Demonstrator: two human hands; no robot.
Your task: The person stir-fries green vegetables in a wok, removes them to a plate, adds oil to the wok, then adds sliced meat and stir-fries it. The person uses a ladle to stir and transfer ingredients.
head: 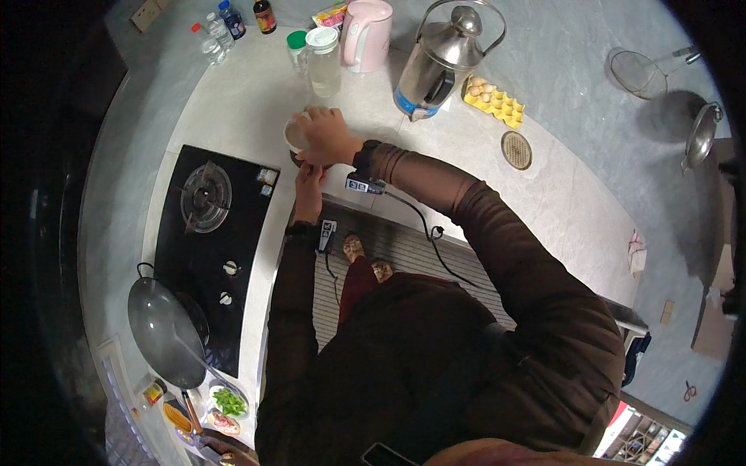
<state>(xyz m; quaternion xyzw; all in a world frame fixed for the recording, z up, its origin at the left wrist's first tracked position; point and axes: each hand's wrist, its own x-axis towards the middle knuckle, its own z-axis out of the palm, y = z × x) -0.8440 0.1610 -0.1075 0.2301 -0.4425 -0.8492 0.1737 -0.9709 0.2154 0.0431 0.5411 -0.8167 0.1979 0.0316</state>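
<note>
My right hand (327,135) lies over the top and side of a round, pale-topped container (296,135) near the counter's front edge, its fingers curled around it. Below it, my left hand (309,187) has its fingertips up against the container's dark lower part. The hands partly hide the container, so its exact kind and contents cannot be told. A glass jar with a white lid (324,64) stands just behind my right hand, beside a green-capped jar (296,46). To the lower left is a black gas hob (224,250).
A pink electric kettle (368,38), a large steel kettle (437,64) and a yellow egg tray (495,105) stand along the back. Several bottles are at the upper left. A wok (166,332) sits on the near burner, with a plate of chopped greens (229,402) close by.
</note>
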